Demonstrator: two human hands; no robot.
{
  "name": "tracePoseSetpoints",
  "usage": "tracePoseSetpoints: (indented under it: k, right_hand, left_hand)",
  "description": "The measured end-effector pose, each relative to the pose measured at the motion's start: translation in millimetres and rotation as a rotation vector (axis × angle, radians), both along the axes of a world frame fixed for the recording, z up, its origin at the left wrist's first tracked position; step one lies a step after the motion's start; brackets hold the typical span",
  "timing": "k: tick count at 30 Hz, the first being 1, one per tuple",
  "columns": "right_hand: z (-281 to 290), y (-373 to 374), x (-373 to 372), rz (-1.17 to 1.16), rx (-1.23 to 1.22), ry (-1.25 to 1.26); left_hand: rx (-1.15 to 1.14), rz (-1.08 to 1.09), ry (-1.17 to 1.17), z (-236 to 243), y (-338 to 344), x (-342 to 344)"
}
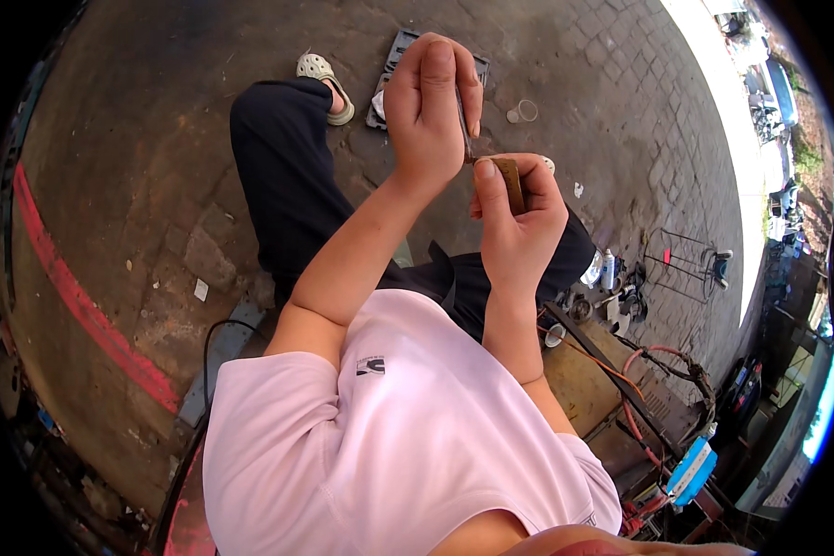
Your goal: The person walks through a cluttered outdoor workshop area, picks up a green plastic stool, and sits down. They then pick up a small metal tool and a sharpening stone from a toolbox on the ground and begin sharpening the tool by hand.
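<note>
My left hand point(431, 107) is raised in front of me, fingers curled round a thin dark metal rod point(465, 125); the palm hides most of it. Just below and to the right, my right hand point(521, 199) is closed, with thumb and fingers pinching a small flat brown piece point(509, 183), perhaps folded sandpaper. The rod's lower end comes down to my right thumb tip, beside the brown piece. Whether the two touch I cannot tell. Behind my left hand, a black moulded tool case point(400, 48) lies on the ground, partly hidden.
A clear plastic cup point(527, 110) lies on the paving beyond my hands. To the right are a spray can point(608, 269), metal parts and a black wire rack point(686, 266). Cables and a blue box point(693, 471) are at lower right. My knees spread below my hands.
</note>
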State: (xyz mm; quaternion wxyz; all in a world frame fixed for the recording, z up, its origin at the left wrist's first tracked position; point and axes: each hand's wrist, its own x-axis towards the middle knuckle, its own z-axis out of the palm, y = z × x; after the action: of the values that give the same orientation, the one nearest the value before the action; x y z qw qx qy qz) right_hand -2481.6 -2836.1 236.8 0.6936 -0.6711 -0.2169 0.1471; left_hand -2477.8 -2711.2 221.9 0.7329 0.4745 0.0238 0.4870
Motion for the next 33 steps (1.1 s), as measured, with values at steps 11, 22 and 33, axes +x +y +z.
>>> tracePoseSetpoints:
  k: [11, 22, 33]
  right_hand:
    - [2.6, 1.4, 0.1, -0.004, -0.008, -0.003]
    - [3.5, 8.1, 4.4, 0.035, 0.013, 0.011]
    - [-9.0, 4.3, 2.6, 0.022, 0.049, 0.108]
  left_hand:
    - [-0.062, -0.018, -0.036, -0.1, 4.1, 3.6]
    - [-0.023, -0.089, -0.046, 2.5, 7.9, 3.4]
    - [-0.192, -0.114, -0.087, 8.7, 9.7, 7.2]
